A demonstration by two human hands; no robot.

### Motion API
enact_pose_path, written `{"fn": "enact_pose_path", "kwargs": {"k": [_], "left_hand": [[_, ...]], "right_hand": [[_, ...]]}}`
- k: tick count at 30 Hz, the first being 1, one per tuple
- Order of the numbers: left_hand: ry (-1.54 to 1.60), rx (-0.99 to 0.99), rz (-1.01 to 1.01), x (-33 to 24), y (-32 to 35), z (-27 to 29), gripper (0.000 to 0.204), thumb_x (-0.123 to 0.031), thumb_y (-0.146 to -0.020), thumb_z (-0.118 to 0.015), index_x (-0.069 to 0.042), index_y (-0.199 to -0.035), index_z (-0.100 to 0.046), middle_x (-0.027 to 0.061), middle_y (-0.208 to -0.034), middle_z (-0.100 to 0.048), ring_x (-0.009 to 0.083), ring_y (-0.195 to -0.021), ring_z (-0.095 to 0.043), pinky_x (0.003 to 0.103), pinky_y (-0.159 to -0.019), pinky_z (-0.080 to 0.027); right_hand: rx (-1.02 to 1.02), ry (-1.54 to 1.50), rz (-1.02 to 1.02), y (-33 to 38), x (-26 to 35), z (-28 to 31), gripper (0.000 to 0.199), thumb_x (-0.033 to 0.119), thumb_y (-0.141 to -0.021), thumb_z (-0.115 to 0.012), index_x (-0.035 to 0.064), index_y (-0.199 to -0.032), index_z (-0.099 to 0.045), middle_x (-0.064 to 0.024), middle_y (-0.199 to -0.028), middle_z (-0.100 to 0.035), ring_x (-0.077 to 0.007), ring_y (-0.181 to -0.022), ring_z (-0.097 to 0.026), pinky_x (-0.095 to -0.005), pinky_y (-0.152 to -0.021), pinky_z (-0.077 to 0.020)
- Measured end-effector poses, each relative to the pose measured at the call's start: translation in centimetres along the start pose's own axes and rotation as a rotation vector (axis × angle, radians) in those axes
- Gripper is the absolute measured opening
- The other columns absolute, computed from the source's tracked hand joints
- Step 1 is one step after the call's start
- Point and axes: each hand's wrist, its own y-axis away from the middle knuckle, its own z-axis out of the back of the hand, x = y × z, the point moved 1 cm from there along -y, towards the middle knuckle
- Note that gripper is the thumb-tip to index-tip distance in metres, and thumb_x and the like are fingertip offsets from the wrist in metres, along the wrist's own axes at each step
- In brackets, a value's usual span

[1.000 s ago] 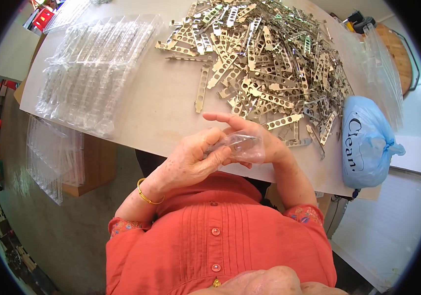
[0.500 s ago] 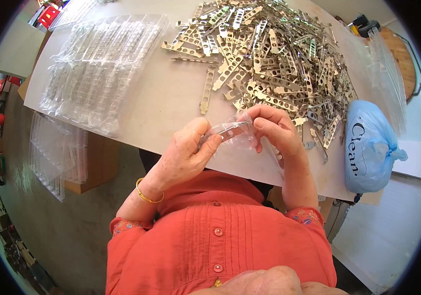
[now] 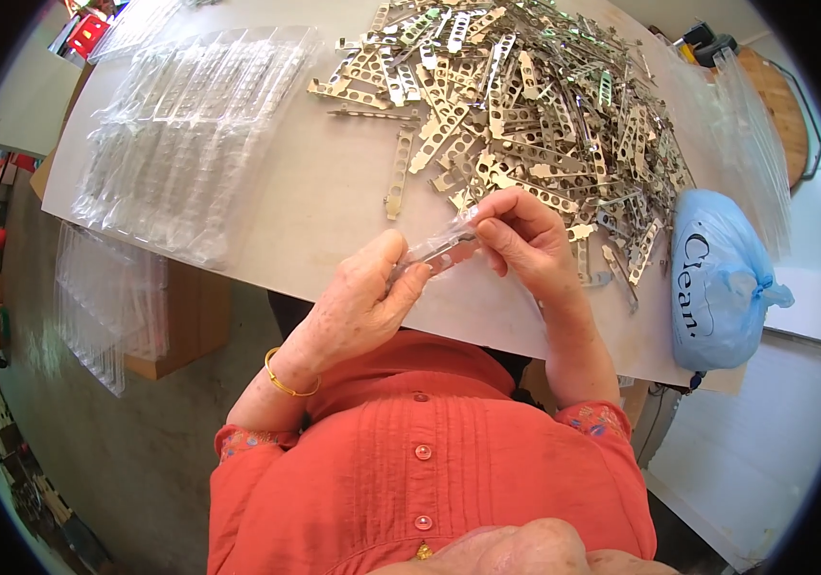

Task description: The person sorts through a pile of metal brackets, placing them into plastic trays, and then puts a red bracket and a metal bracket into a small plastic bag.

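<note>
Above the table's near edge, a flat metal bracket [image 3: 445,253] lies in a small clear plastic sleeve [image 3: 452,230]. My left hand [image 3: 360,287] is closed on the bracket's left end, thumb and fingers pinching it through the film. With thumb and forefinger, my right hand [image 3: 530,247] pinches the sleeve at the bracket's right end. Both hands partly cover the bracket, which slants up to the right. Just beyond them spreads a large heap of similar brackets [image 3: 535,120] with round holes; one single bracket [image 3: 398,174] lies apart at the heap's left side.
Clear plastic trays [image 3: 175,158] with wrapped pieces stand at the table's left. A tied blue plastic bag [image 3: 722,283] sits at the right edge, with clear sheets [image 3: 753,144] behind it. More clear trays [image 3: 108,297] rest by a cardboard box [image 3: 195,321] below the left edge.
My right hand has moved slightly up and left, drawing the loose film in close around the bracket's right end. The left hand stays on the bracket.
</note>
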Motion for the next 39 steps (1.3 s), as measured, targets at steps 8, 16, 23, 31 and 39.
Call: {"fn": "enact_pose_path", "kwargs": {"k": [8,16,23,31,39], "left_hand": [[0.014,-0.042,-0.064,0.5,0.0,-0.1,0.027,-0.015,-0.099,-0.059,0.000,-0.082,-0.044,0.0160,-0.072,-0.049,0.0268,-0.064,-0.046,0.039,-0.060,-0.041],[-0.049,-0.053,-0.069,1.0,-0.1,-0.1,0.021,-0.016,-0.100,-0.061,-0.001,-0.088,-0.053,0.0061,-0.070,-0.050,0.0131,-0.064,-0.045,0.031,-0.057,-0.041],[-0.086,-0.062,-0.143,1.3,-0.3,-0.4,0.022,-0.017,-0.100,-0.061,-0.001,-0.086,-0.054,0.0086,-0.071,-0.049,0.0155,-0.062,-0.045,0.032,-0.057,-0.040],[-0.045,0.002,-0.015,0.2,-0.4,0.2,0.026,-0.021,-0.100,-0.061,0.000,-0.087,-0.052,0.0126,-0.075,-0.053,0.0212,-0.065,-0.049,0.035,-0.059,-0.041],[0.655,0.129,0.066,2.3,-0.4,1.2,0.038,-0.031,-0.107,-0.046,0.001,-0.122,-0.059,0.0046,-0.093,-0.064,0.0089,-0.074,-0.060,0.024,-0.069,-0.052]], "right_hand": [[-0.002,-0.147,-0.082,-0.3,0.2,0.1,0.022,0.021,-0.099,-0.062,0.0018,-0.110,-0.061,0.0002,-0.083,-0.059,-0.0064,-0.064,-0.054,-0.0201,-0.053,-0.0427],[0.135,-0.047,-0.137,0.1,0.4,0.0,0.032,0.015,-0.091,-0.071,0.0018,-0.116,-0.057,-0.0008,-0.089,-0.063,-0.0039,-0.069,-0.056,-0.0185,-0.055,-0.0440],[0.132,-0.033,-0.126,0.1,0.2,-0.4,0.025,0.010,-0.093,-0.069,0.0025,-0.114,-0.058,-0.0002,-0.087,-0.063,-0.0029,-0.067,-0.056,-0.0183,-0.054,-0.0441],[0.109,-0.024,-0.200,0.0,-0.2,-0.4,0.010,0.011,-0.099,-0.062,0.0031,-0.105,-0.059,0.0004,-0.072,-0.058,-0.0055,-0.055,-0.054,-0.0200,-0.048,-0.0421],[-0.037,-0.254,-0.132,-0.2,0.1,0.5,0.009,0.013,-0.100,-0.060,0.0046,-0.098,-0.056,-0.0036,-0.070,-0.058,-0.0085,-0.046,-0.049,-0.0211,-0.041,-0.0395]]}}
